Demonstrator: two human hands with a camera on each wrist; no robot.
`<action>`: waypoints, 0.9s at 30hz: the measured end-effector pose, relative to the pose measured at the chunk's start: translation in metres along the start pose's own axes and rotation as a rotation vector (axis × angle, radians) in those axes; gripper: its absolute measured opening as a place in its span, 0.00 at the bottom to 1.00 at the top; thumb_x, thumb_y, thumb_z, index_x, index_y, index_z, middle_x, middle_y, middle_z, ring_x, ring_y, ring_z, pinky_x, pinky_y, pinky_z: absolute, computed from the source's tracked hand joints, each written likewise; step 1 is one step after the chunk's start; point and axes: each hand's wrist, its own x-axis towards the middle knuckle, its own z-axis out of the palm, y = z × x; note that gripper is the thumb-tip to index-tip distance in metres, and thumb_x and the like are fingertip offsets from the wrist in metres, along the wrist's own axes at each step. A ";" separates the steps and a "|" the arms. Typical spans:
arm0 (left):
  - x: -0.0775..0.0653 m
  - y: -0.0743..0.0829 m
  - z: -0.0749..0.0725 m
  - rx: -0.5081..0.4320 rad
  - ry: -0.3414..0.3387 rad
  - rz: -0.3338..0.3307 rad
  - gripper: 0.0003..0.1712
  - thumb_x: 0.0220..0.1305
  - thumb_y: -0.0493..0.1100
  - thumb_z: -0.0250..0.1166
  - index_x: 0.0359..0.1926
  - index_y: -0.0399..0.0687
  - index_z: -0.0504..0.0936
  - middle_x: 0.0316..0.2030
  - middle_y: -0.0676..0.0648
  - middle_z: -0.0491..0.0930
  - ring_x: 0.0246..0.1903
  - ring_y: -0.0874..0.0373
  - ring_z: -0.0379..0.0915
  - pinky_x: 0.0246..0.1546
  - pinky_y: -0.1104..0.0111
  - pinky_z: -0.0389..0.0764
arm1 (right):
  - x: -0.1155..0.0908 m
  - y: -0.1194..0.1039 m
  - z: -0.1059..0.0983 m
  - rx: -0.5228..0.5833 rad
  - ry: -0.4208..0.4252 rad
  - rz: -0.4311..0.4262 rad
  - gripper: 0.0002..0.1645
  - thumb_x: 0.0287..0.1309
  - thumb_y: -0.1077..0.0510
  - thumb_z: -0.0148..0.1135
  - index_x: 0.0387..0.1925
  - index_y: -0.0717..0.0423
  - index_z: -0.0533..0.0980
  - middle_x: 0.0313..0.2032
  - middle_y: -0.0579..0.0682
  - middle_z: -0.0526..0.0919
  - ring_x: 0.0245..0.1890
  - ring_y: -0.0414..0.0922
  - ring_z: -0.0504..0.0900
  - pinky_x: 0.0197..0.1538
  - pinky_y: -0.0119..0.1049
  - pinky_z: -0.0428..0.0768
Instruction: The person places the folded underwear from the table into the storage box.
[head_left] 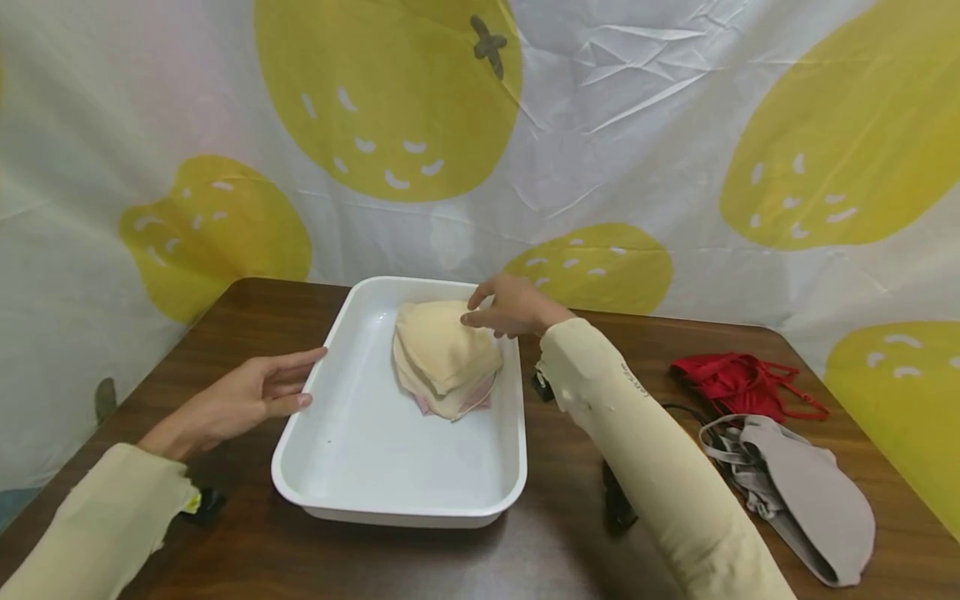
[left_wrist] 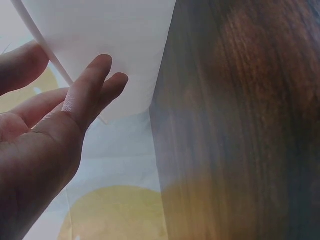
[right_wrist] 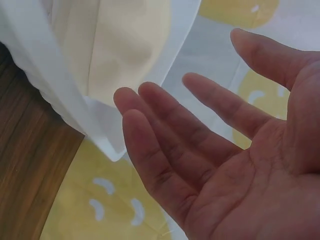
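A white tray (head_left: 390,450) with raised walls stands on the table. Inside it, toward the back right, lies a folded beige bra (head_left: 442,342) with smooth cups; a bit of pink cloth (head_left: 480,402) shows beneath. My left hand (head_left: 258,387) is at the tray's left side, its fingertips touching the rim with fingers mostly straight. In the left wrist view, loosely bent fingers (left_wrist: 90,85) lie beside the outer wall. Over the tray's right rim, my right hand (head_left: 517,307) is close to the beige bra, its fingers relaxed and apart in the right wrist view, holding nothing.
To the right on the dark wood table (head_left: 585,533) lie a red bra (head_left: 723,383) and a grey bra (head_left: 813,492). A black object (head_left: 618,500) is partly hidden under the right sleeve. A white curtain (head_left: 600,125) with yellow fruit prints hangs behind the table.
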 end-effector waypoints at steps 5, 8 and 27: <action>-0.001 0.000 -0.001 -0.001 0.002 0.003 0.41 0.72 0.39 0.61 0.77 0.33 0.51 0.73 0.28 0.60 0.69 0.32 0.63 0.55 0.63 0.83 | -0.009 0.006 -0.001 -0.025 -0.022 -0.072 0.27 0.68 0.48 0.61 0.61 0.60 0.76 0.46 0.62 0.88 0.41 0.55 0.88 0.39 0.35 0.84; -0.001 0.000 -0.001 -0.011 0.001 0.007 0.41 0.72 0.39 0.61 0.77 0.33 0.51 0.73 0.28 0.60 0.69 0.32 0.63 0.55 0.64 0.83 | -0.013 0.014 -0.003 -0.035 -0.029 -0.109 0.27 0.69 0.49 0.60 0.62 0.62 0.75 0.47 0.63 0.88 0.41 0.55 0.88 0.40 0.36 0.83; -0.001 -0.002 0.000 -0.029 0.007 0.002 0.41 0.72 0.40 0.60 0.78 0.33 0.50 0.73 0.28 0.61 0.69 0.32 0.63 0.56 0.66 0.83 | -0.078 0.070 -0.008 -0.183 0.003 -0.305 0.15 0.64 0.52 0.67 0.50 0.51 0.82 0.37 0.44 0.88 0.38 0.41 0.84 0.44 0.37 0.82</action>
